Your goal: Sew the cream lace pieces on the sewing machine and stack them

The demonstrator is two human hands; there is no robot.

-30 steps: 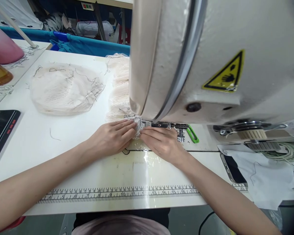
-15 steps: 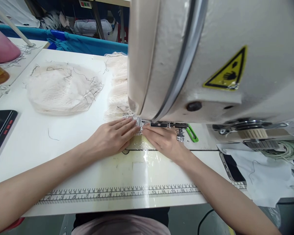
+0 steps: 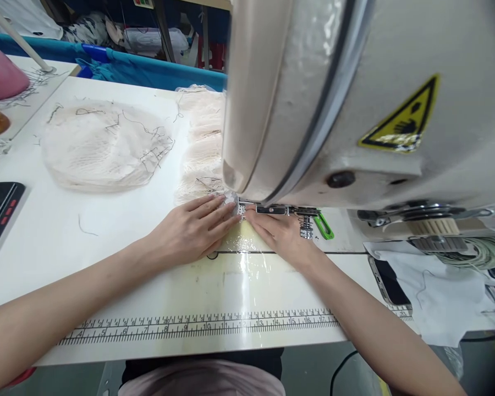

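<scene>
My left hand [image 3: 193,228] lies flat, fingers stretched out, on the near end of a pale gathered lace fabric [image 3: 202,148]. A small white lace edge [image 3: 242,210] shows between my two hands, close under the head of a sewing machine [image 3: 297,99]. My right hand [image 3: 280,234] is on the other side, fingers pressed together with their tips at that lace edge. Machine parts with a metal spring [image 3: 306,226] partly cover it. The machine head hides the needle and part of the fabric.
A second pale fabric piece [image 3: 107,146] with loose dark threads lies to the left. Green thread snips [image 3: 324,225] rest right of my right hand. A phone [image 3: 390,281] and white cloth [image 3: 441,297] lie farther right. A printed ruler [image 3: 206,325] runs along the table's front edge.
The view has shifted slightly, so the machine head appears farther right. My left fingers reach slightly farther over the lace edge, covering more of it. My right hand stays beside it.
</scene>
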